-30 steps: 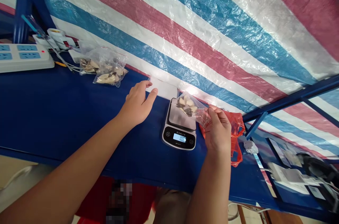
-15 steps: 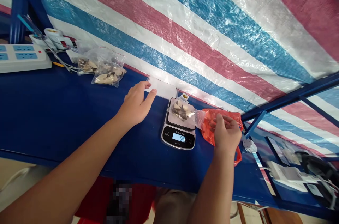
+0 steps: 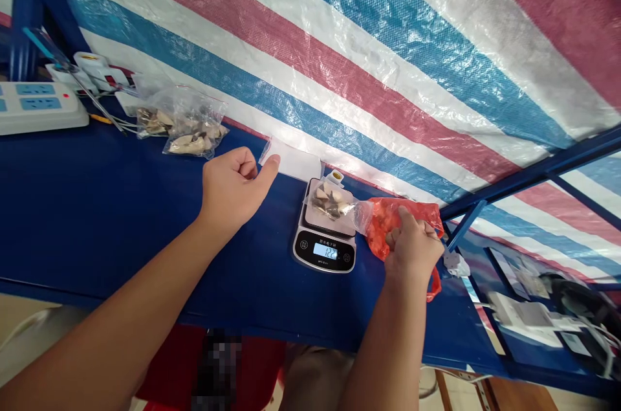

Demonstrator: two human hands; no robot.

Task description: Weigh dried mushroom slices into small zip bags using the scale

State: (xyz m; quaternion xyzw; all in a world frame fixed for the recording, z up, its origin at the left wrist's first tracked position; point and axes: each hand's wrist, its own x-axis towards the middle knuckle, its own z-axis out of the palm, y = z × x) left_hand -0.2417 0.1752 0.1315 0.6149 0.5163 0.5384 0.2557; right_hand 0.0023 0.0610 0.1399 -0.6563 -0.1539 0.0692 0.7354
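Observation:
My right hand [image 3: 413,249] is closed on a crumpled red plastic bag [image 3: 385,226] at the right of the scale. A clear zip bag of pale sliced mushrooms [image 3: 330,202] lies on the steel pan of a black digital kitchen scale [image 3: 324,254], its corner hanging over the pan's edge. The display seems to read 12.2. My left hand [image 3: 231,188] rests on the blue table [image 3: 97,204] with its fingers curled, holding nothing. Its thumb points at a white strip of paper or plastic [image 3: 291,160].
Two more clear bags of mushroom pieces [image 3: 194,129] lie at the far left, near a white power strip [image 3: 39,107] and cables. A striped tarp [image 3: 339,74] hangs behind the table. Chargers and wires [image 3: 524,317] sit at the lower right.
The mushroom bag went from my right hand down onto the scale pan, and the display reading changed. My right hand moved to the red bag and closed on it. My left fingers curled.

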